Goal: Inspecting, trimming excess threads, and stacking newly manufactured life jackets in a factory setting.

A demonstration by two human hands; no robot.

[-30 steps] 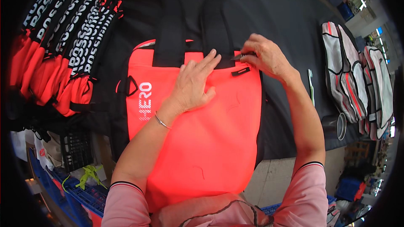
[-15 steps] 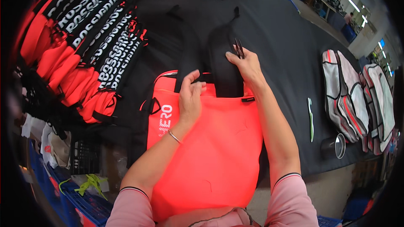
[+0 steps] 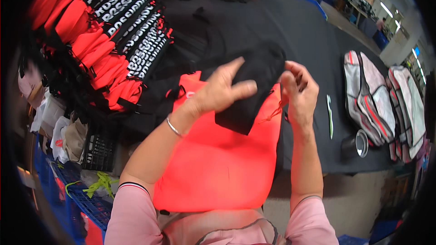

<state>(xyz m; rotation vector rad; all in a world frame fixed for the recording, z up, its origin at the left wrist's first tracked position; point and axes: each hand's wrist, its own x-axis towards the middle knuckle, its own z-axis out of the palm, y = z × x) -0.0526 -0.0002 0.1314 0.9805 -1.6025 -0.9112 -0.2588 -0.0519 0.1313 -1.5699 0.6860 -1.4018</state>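
Note:
A bright coral-red bag (image 3: 218, 168) lies in front of me, its lower end against my body. A wide black strap (image 3: 250, 93) is folded over its upper part. My left hand (image 3: 225, 86) rests on or just over this strap, thumb and fingers spread apart. At the strap's right edge is my right hand (image 3: 299, 91), its fingers curled inward; whatever they hold is hidden. A thin red cord or thread tuft (image 3: 272, 115) hangs below that hand. The dark pointed snips seen earlier cannot be made out now.
Stacked red and black bags (image 3: 113, 50) with white lettering fill the left of the black-covered table (image 3: 313, 36). At right lie a toothbrush (image 3: 330, 117), a dark cup (image 3: 355, 145) and grey bags (image 3: 370, 97). A black crate (image 3: 97, 147) and blue basket (image 3: 91, 204) stand lower left.
The black strap has been folded down over the red bag. My left hand has moved up and right onto it. My right hand has come down and right, and its snips no longer show.

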